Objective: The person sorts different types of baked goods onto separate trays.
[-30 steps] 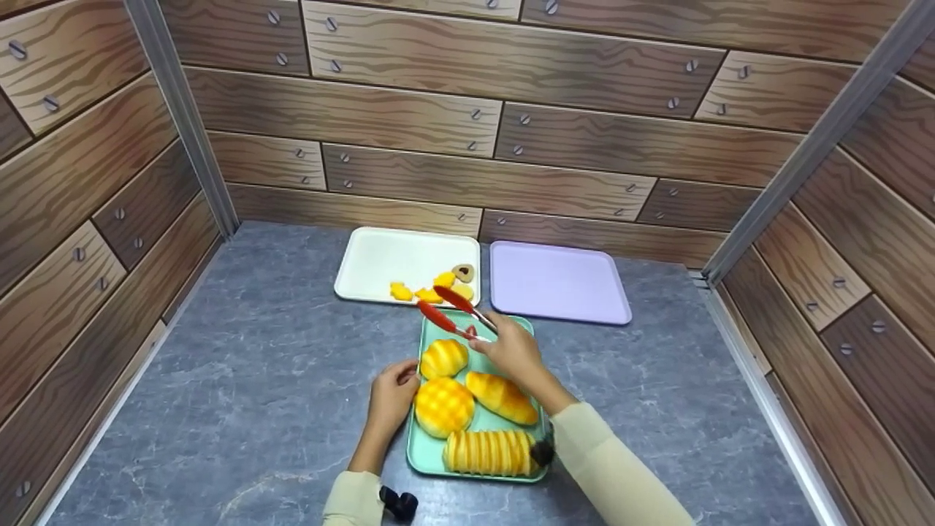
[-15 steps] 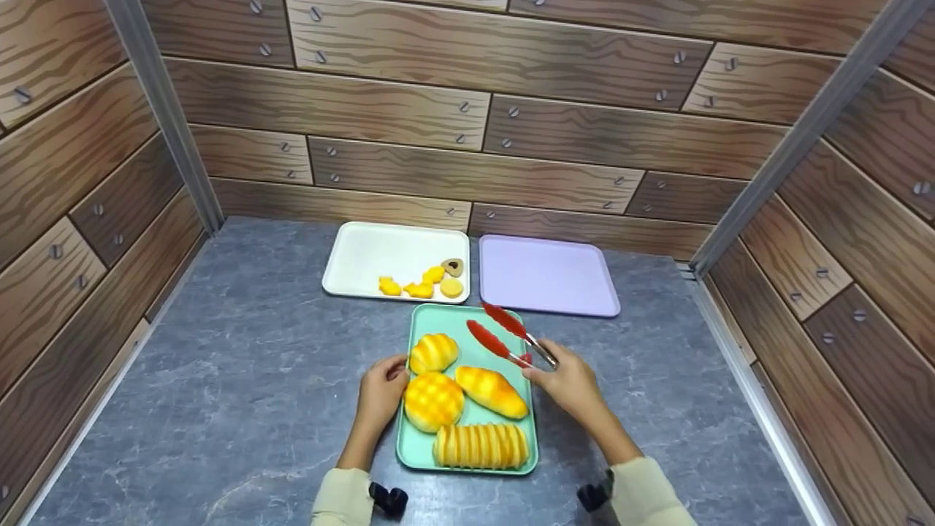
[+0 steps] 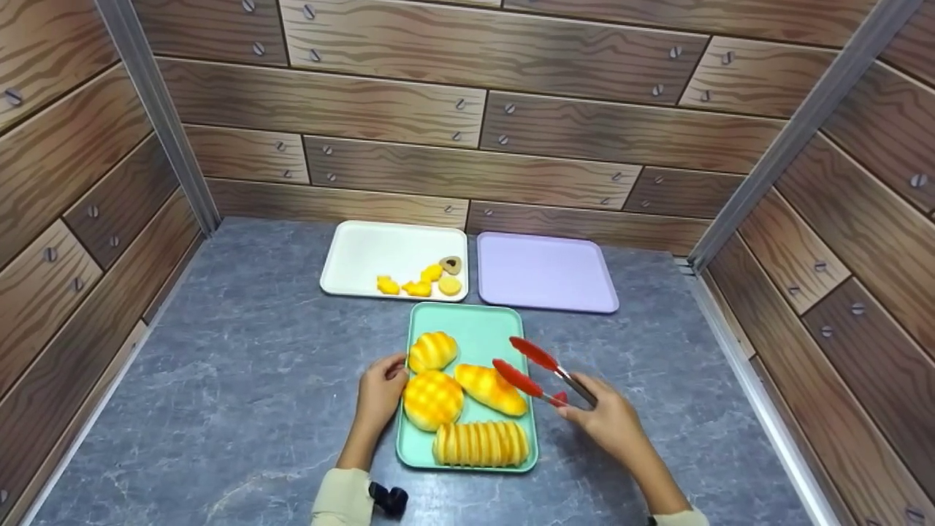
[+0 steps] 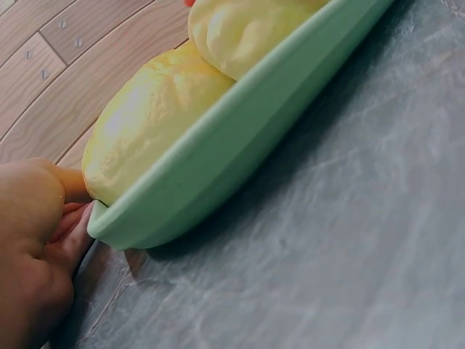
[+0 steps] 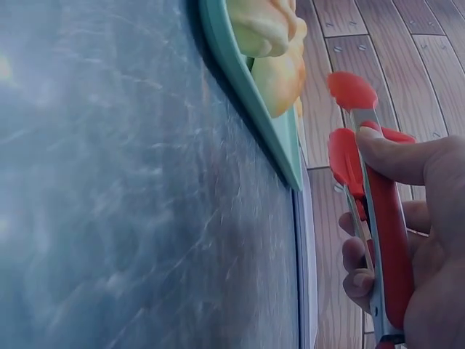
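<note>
My right hand (image 3: 603, 416) holds a pair of red-tipped tongs (image 3: 537, 354) just right of the green tray (image 3: 475, 321). The tong tips are spread with nothing between them, overlapping the tray's right edge in the head view. My left hand (image 3: 381, 391) pinches the tray's left rim, a finger reaching over it in the left wrist view. On the tray lie a small ridged roll (image 3: 432, 351), a round bun with a checked top (image 3: 432, 400), a long bread roll (image 3: 491, 389) and a striped loaf (image 3: 481, 444). In the right wrist view, my thumb and fingers wrap the tongs' red handle (image 5: 389, 247).
Behind the green tray stands a white tray (image 3: 387, 248), with several small yellow pieces (image 3: 416, 288) and a brown heart-shaped piece (image 3: 451, 264) at its right end. A purple tray (image 3: 548, 270) lies beside it. Wood-patterned walls (image 3: 380, 109) enclose the grey tabletop (image 3: 256, 380).
My right hand has drawn the tongs back from near the white tray, toward me and to the right. The left hand stays at the tray's rim. The camera view has shifted slightly.
</note>
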Demonstrator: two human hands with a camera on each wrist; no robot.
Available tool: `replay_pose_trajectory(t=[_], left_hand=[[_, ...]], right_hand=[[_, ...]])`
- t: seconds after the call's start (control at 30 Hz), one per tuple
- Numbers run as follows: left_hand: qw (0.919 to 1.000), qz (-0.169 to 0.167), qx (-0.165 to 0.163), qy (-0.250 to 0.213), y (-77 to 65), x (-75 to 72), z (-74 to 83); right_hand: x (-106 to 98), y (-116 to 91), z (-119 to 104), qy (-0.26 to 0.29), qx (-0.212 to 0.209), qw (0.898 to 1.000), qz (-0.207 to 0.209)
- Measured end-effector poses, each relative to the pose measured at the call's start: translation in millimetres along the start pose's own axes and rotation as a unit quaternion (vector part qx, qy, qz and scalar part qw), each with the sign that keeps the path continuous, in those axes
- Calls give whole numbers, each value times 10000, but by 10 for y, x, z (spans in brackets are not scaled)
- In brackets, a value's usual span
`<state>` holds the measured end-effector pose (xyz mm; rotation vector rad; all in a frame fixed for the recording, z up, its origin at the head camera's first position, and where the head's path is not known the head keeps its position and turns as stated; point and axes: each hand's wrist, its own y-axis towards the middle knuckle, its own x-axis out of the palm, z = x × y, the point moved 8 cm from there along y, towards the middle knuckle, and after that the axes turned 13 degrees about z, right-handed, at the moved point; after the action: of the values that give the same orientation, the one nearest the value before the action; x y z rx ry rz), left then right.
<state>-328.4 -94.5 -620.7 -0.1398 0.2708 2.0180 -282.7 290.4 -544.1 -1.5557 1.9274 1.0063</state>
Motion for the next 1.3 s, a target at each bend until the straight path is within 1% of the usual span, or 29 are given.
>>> replay_pose_trajectory(t=[0.2,0.37,0.47,0.6,0.77,0.93,1.2,1.3], left_hand=[[10000,-13,8,-40,7,1,1],[10000,-30,10,15,-1,5,0],[10000,-51,-40,45,2,9,-4],[9999,-56,-102,69,4,12,-13],[10000,0,-51,73,7,15,-20],[10000,14,-54,56,12,22,-34],[10000,-50,-10,0,5,22,-27],[10000,-58,-3,-15,-1,16,-22]], right_hand=[[-48,-96,63,-241,-39,9995,-204],[-56,-138,37,-410,-327,9983,-249],[-27,-142,7,-469,-433,9973,-356],[24,-125,-36,-702,-514,9947,-546],[51,-106,-83,-966,-630,9912,-649],[54,-111,-86,-961,-723,9911,-565],[43,-162,-59,-732,-792,9939,-215],[28,-178,-51,-608,-758,9952,-68]])
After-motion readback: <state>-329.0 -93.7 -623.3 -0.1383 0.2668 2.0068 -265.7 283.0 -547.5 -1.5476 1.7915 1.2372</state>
